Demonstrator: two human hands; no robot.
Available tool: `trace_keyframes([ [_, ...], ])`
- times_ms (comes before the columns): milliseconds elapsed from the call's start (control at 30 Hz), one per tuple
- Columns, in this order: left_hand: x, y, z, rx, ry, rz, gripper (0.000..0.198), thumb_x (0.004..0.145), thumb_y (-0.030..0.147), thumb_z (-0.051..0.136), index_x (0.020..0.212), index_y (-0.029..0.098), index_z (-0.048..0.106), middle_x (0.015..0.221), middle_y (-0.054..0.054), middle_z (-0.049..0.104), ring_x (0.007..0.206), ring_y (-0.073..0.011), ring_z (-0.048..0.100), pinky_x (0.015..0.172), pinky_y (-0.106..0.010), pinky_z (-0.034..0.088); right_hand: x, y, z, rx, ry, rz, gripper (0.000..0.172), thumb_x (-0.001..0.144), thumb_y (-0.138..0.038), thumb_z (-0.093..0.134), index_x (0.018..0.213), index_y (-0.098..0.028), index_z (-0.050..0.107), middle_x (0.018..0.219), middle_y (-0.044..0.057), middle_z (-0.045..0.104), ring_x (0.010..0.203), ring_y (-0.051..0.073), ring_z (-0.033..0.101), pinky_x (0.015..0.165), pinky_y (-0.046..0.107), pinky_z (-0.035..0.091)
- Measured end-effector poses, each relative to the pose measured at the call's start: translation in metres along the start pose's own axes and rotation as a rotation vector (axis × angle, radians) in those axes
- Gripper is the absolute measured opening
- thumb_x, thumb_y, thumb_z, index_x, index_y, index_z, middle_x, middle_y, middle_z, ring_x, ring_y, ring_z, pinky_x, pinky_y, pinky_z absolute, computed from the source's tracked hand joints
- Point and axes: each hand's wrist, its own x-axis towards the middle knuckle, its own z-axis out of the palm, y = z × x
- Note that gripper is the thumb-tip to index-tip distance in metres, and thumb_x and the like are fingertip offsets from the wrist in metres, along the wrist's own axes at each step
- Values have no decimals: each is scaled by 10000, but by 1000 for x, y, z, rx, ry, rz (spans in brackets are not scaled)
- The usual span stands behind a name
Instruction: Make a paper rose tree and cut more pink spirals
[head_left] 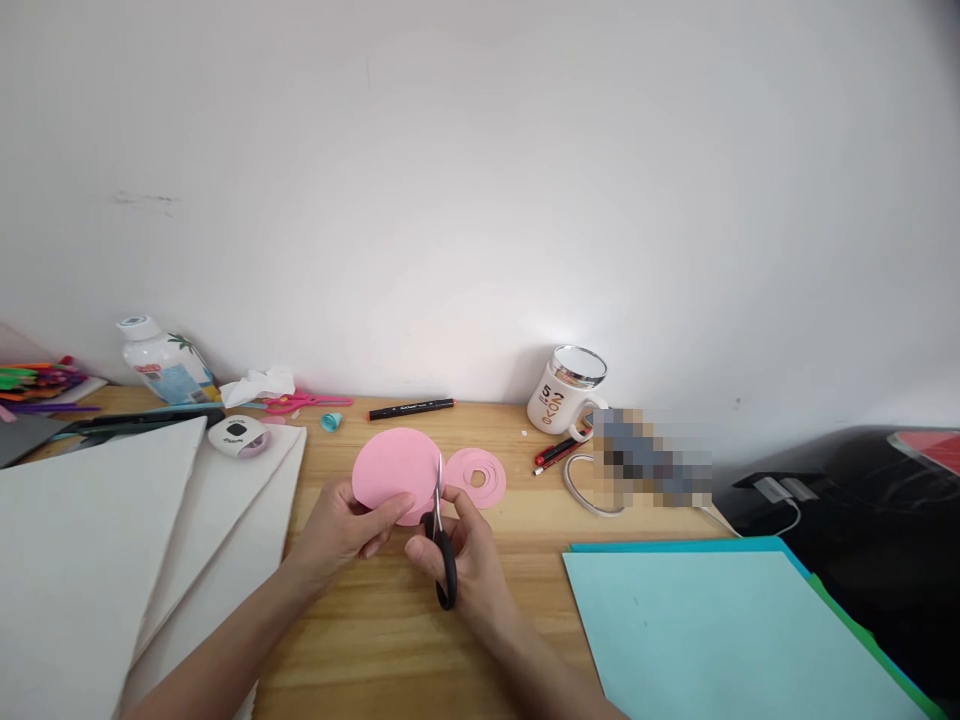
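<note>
Between thumb and fingers, my left hand (358,522) pinches the lower left edge of a round pink paper disc (397,465), held above the wooden table. My right hand (466,555) grips a pair of scissors (445,565) with black handles. Their metal blades point away from me and lie at the disc's right edge, with a narrow strip of pink paper to their right. Just behind my right hand, a pink paper spiral (489,480) with a small hole in its middle lies on the table.
Behind the disc lies a black marker (412,409). A white mug (559,395), pens (559,452) and a cable (581,490) are right of it. Turquoise sheets (675,620) lie front right, white boards (82,540) at left with a white correction-tape-like dispenser (238,437). Pink scissors (300,400) and a bottle (165,365) stand farther back.
</note>
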Motion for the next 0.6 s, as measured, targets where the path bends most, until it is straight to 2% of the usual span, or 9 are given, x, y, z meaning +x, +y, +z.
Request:
trace_keyframes([
  [167, 0, 0, 0, -20, 8, 4, 425, 660, 451, 659, 430, 173, 434, 331, 60, 384, 344, -57, 314, 388, -207, 240, 0, 2, -1, -26, 27, 24, 553, 545, -428, 817, 911, -213, 461, 523, -95, 493, 434, 56, 333, 413, 177, 269],
  [400, -1, 10, 5, -51, -43, -9, 452, 686, 471, 617, 400, 171, 437, 314, 45, 403, 300, -52, 318, 365, -205, 223, -2, 2, -2, -78, 15, 38, 539, 578, -412, 800, 924, -213, 439, 543, -90, 513, 444, 65, 368, 429, 184, 300],
  [600, -1, 10, 4, 28, 17, -15, 461, 633, 495, 639, 378, 171, 435, 298, 40, 398, 323, -58, 328, 371, -201, 240, -2, 3, -1, -76, -11, 8, 524, 574, -423, 806, 900, -216, 451, 543, -95, 459, 457, 64, 320, 450, 191, 259],
])
